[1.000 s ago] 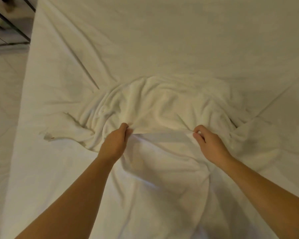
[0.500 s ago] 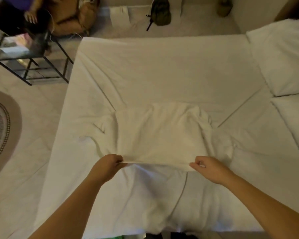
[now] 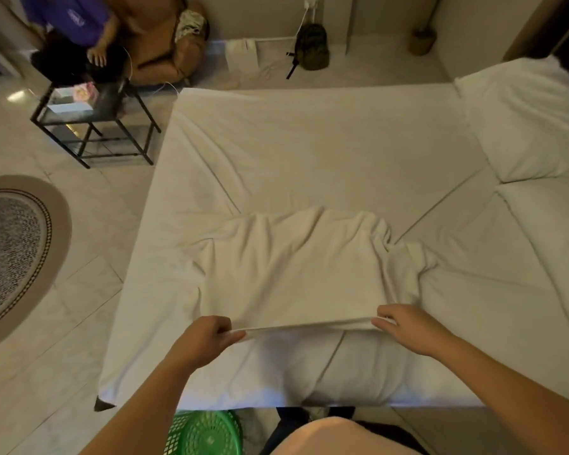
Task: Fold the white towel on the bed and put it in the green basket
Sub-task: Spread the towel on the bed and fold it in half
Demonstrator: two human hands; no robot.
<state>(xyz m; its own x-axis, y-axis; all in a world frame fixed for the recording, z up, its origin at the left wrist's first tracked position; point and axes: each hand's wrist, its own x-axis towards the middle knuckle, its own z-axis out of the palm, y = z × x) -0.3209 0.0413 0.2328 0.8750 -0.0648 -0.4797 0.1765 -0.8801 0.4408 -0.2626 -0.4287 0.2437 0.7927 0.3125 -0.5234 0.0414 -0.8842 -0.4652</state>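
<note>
The white towel lies spread over the middle of the bed, its near edge lifted just clear of the sheet toward the bed's near edge, its far part bunched in soft ridges. The left hand pinches that near edge at one end, fingers closed on the cloth, and the right hand pinches the other end the same way, so the hem runs taut between them. It looks limp, thick and light (terry, by the nap), so it should sag wherever it is unsupported and cling a little to the sheet. Corners and hems are the sensible holds; a grip mid-panel would likely just gather a lump. The green basket sits on the floor below the bed's near edge, left of the person.
</note>
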